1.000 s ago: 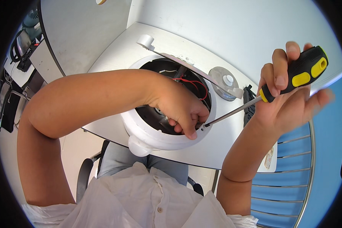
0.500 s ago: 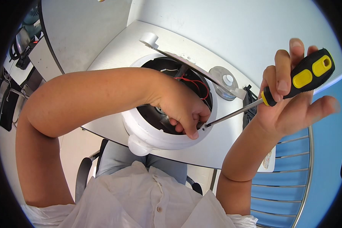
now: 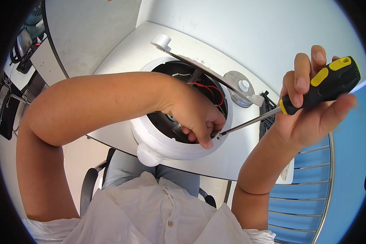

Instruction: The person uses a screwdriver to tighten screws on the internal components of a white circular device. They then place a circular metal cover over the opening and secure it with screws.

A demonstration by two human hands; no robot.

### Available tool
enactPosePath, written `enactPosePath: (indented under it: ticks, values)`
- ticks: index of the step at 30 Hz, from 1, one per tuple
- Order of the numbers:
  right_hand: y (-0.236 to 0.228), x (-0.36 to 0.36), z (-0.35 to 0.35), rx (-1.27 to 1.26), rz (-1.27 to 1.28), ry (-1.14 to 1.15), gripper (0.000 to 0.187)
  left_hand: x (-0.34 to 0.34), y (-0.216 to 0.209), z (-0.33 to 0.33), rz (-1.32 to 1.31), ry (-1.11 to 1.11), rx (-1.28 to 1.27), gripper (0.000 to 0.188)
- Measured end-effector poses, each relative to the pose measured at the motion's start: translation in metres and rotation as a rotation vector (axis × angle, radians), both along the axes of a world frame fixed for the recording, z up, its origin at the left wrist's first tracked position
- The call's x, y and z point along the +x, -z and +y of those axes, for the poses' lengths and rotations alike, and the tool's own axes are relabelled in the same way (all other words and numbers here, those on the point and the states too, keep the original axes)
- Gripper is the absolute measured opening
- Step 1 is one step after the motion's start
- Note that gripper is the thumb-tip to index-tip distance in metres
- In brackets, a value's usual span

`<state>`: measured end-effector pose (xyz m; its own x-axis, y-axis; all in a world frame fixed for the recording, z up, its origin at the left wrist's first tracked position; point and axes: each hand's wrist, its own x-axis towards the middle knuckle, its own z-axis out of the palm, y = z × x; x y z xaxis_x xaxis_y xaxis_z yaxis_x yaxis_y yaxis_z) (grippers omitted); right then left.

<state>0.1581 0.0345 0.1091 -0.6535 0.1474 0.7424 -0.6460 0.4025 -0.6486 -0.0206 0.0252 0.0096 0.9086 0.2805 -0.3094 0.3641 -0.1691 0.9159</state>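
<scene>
A white, round rice cooker body [image 3: 166, 147] lies on its side on the table, dark inside, with red wires [image 3: 210, 88] showing. My left hand [image 3: 199, 122] reaches across its opening, fingers curled over the inner edge and the thumb pressed on the rim; what the fingertips touch inside is hidden. At that rim, close by the thumb, the tip of a screwdriver [image 3: 333, 81] meets a small hole or screw. My right hand [image 3: 303, 105] holds its black and yellow handle between fingers and palm, thumb stretched along the underside. The shaft slants down to the left.
A long flat plate [image 3: 207, 69] with white ends stands across the body's far side. Behind it lies a round lid [image 3: 236, 93] with a white knob, beside a black slatted object [image 3: 266, 112]. A chrome-railed rack [image 3: 309, 183] stands right of the table [image 3: 122, 65].
The screwdriver handle has turned about its axis and dipped slightly, its yellow patches rolling upward. My right fingers and thumb shifted with it. My left hand and the rice cooker body stayed put.
</scene>
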Motion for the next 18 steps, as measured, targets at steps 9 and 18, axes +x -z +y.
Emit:
enactPosePath:
  ticks: [9,18]
  values:
    - [0.001,0.004,-0.011,-0.134,0.132,0.248,0.05,0.001,0.001,0.001,-0.005,0.008,0.007,0.04]
    - [0.007,-0.001,-0.025,-0.194,0.248,0.424,0.051,0.003,0.0,-0.001,-0.01,0.017,0.019,0.04]
